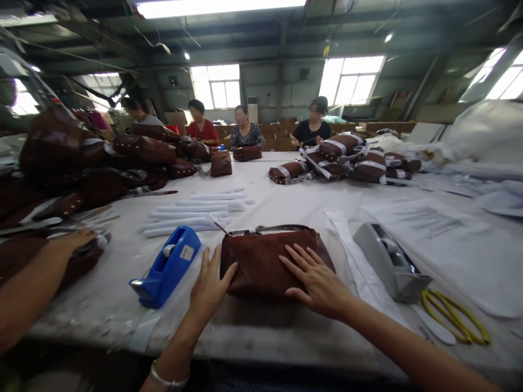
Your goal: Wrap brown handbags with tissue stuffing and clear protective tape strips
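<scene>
A brown leather handbag (261,264) lies on the white-covered table right in front of me, its zipped top edge and strap toward the far side. My left hand (210,286) rests against the bag's left end, fingers spread and thumb on the leather. Across the right part of its near face lies my right hand (318,280), flat with fingers apart. A blue tape dispenser (169,267) stands left of my left hand. To the right of my right hand is a grey tape dispenser (390,264), with yellow-handled scissors (455,318) beside it.
White paper rolls (196,209) lie beyond the blue dispenser. Brown bags pile up at the left (98,158) and far right (343,158). A co-worker's arm (44,272) reaches in from the left onto a bag. Several people sit across the table (286,201).
</scene>
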Demonstrator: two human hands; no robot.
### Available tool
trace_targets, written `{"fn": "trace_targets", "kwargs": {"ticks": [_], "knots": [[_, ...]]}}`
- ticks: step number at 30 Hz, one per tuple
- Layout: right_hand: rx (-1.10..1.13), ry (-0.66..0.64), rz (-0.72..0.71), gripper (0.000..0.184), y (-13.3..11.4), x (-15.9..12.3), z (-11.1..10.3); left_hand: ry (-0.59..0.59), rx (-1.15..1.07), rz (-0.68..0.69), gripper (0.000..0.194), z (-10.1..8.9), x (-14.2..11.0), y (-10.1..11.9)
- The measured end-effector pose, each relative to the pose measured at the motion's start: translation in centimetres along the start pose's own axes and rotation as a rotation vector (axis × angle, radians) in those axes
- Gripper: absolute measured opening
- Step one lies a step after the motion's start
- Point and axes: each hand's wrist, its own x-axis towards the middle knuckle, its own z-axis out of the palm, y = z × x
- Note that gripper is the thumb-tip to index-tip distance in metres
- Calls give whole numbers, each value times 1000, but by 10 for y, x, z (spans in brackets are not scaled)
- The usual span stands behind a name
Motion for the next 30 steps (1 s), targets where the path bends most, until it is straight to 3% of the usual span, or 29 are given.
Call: {"fn": "trace_targets", "kwargs": {"ticks": [2,4,8,12,17,19,21,24,27,30], "knots": [[44,-61,-37,79,-4,7,-11,22,75,90,56,-6,16,17],[90,-94,-47,75,-5,23,-24,-92,53,253,50,-5,34,41],[52,13,20,58,4,48,-26,-272,185,501,52,19,48,67],[32,-3,31,66,5,32,4,-281,344,540,57,40,16,53],[10,12,-20,81,-15,6,15,-157,455,600,66,39,-24,37],[1,35,-20,80,-18,5,15,-132,478,611,66,41,-26,36],[19,97,-58,67,-14,4,18,-126,467,616,65,42,-23,35],[100,221,-260,45,-3,-1,23,-153,388,643,61,37,-16,34],[103,252,-416,51,10,-11,19,-280,280,779,70,27,-12,34],[-16,222,-368,45,23,-23,9,-322,263,857,63,21,-12,35]]}}
